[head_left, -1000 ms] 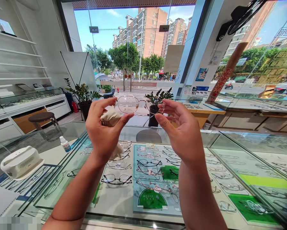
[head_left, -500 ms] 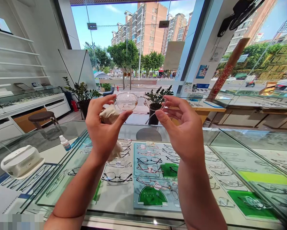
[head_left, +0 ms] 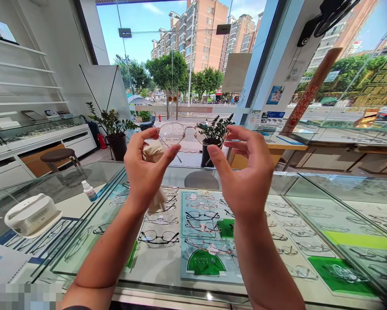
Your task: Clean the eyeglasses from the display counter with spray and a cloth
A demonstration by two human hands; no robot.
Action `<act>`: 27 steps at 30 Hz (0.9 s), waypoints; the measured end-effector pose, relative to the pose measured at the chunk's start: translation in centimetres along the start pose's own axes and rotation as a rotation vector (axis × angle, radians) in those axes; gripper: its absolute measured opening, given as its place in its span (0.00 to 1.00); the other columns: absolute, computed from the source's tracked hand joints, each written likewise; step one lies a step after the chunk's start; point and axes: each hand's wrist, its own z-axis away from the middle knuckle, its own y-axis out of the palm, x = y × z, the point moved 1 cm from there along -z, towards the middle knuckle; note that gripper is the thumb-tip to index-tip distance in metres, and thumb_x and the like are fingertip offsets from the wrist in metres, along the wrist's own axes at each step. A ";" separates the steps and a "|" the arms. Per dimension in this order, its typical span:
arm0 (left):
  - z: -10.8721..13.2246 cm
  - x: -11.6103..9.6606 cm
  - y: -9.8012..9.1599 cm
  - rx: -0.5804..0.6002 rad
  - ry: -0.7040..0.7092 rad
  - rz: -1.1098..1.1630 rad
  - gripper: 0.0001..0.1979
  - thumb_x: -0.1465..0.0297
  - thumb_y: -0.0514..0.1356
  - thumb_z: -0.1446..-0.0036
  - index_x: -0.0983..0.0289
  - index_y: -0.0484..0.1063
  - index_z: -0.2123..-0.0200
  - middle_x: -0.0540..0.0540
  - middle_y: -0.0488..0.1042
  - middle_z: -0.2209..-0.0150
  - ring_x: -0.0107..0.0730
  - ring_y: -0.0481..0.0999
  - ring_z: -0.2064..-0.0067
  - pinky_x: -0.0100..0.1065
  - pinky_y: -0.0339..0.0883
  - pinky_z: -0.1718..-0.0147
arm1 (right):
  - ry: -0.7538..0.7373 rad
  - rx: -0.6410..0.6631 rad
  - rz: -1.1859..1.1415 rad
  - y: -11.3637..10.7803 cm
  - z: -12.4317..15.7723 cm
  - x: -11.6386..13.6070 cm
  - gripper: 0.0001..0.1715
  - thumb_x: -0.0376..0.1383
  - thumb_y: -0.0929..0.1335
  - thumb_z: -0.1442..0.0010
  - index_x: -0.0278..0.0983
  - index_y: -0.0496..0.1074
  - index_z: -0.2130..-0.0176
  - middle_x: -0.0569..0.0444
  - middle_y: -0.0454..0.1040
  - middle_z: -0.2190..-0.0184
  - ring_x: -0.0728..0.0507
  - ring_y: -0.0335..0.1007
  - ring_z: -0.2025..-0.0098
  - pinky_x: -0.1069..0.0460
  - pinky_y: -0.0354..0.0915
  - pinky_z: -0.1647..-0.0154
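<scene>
A pair of thin wire-framed eyeglasses [head_left: 189, 128] is held up in front of the window, lenses toward the street. My left hand [head_left: 150, 165] pinches the left side of the frame between thumb and fingers. A cream cloth [head_left: 159, 200] is also in that hand, hanging down behind the palm and wrist. On the other side, my right hand [head_left: 247, 172] grips the frame's right edge. Thin temple arms show below the lenses, pointing down. Some of my fingertips are hidden behind the frame.
Below, a glass display case [head_left: 148, 269] holds rows of eyeglasses and a light blue tray [head_left: 188, 258]. To the left stand a white device [head_left: 32, 214] and a small spray bottle [head_left: 89, 190]. Beyond the case are a stool [head_left: 59, 156] and potted plants [head_left: 118, 144].
Both hands and the eyeglasses have shifted slightly to the right and a little upward in view. The lenses appear more tilted, with the temples more visible below. The grip stays the same.
</scene>
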 end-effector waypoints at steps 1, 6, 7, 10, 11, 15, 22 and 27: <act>0.0 0.1 0.0 -0.002 0.000 0.002 0.24 0.53 0.77 0.44 0.59 0.80 0.50 0.56 0.81 0.53 0.39 0.80 0.51 0.41 0.76 0.51 | -0.010 -0.004 0.008 0.0 0.0 0.0 0.24 0.49 0.76 0.32 0.45 0.76 0.41 0.48 0.80 0.46 0.37 0.80 0.50 0.36 0.77 0.44; -0.1 0.4 0.2 0.018 -0.004 0.029 0.24 0.54 0.76 0.43 0.56 0.80 0.48 0.55 0.80 0.52 0.39 0.80 0.50 0.41 0.76 0.50 | -0.044 -0.015 0.023 0.1 0.1 0.1 0.24 0.47 0.76 0.32 0.46 0.75 0.40 0.48 0.80 0.46 0.36 0.79 0.49 0.35 0.77 0.44; 0.0 0.5 0.3 0.022 -0.007 0.032 0.24 0.54 0.76 0.43 0.56 0.79 0.47 0.55 0.80 0.52 0.39 0.80 0.50 0.40 0.76 0.51 | -0.046 -0.015 0.020 0.1 0.1 0.1 0.24 0.46 0.76 0.32 0.47 0.75 0.40 0.48 0.79 0.46 0.36 0.79 0.49 0.35 0.77 0.44; 0.0 0.7 0.4 0.037 -0.015 0.037 0.24 0.55 0.76 0.42 0.55 0.79 0.46 0.55 0.80 0.52 0.39 0.80 0.50 0.39 0.76 0.53 | -0.032 -0.017 -0.005 0.1 0.1 0.1 0.24 0.45 0.76 0.33 0.47 0.76 0.40 0.48 0.80 0.45 0.36 0.79 0.47 0.35 0.77 0.43; 0.1 0.7 0.5 0.037 -0.009 0.035 0.24 0.55 0.76 0.42 0.55 0.78 0.46 0.55 0.80 0.52 0.39 0.80 0.50 0.39 0.75 0.53 | -0.018 -0.016 -0.022 0.0 0.1 0.1 0.24 0.45 0.77 0.34 0.47 0.76 0.40 0.48 0.80 0.45 0.36 0.79 0.46 0.35 0.77 0.42; 0.2 0.8 0.5 -0.034 0.067 -0.023 0.25 0.55 0.76 0.42 0.55 0.78 0.45 0.55 0.79 0.52 0.39 0.78 0.51 0.40 0.74 0.53 | 0.083 0.056 -0.184 0.2 0.0 -0.4 0.26 0.44 0.77 0.34 0.47 0.76 0.39 0.48 0.80 0.41 0.36 0.79 0.42 0.36 0.78 0.41; 0.5 0.9 0.3 -0.120 0.187 -0.139 0.30 0.52 0.76 0.43 0.57 0.77 0.42 0.57 0.78 0.48 0.43 0.77 0.48 0.43 0.73 0.48 | 0.288 0.065 -0.464 1.2 -0.8 -2.2 0.15 0.45 0.73 0.30 0.45 0.82 0.47 0.51 0.85 0.48 0.40 0.83 0.45 0.40 0.79 0.41; 0.7 1.0 0.4 -0.111 0.182 -0.136 0.32 0.50 0.76 0.44 0.56 0.76 0.41 0.58 0.77 0.46 0.47 0.76 0.44 0.47 0.73 0.43 | 0.390 0.035 -0.535 2.0 -0.9 -3.2 0.16 0.50 0.74 0.32 0.44 0.83 0.51 0.51 0.85 0.53 0.41 0.84 0.48 0.40 0.80 0.44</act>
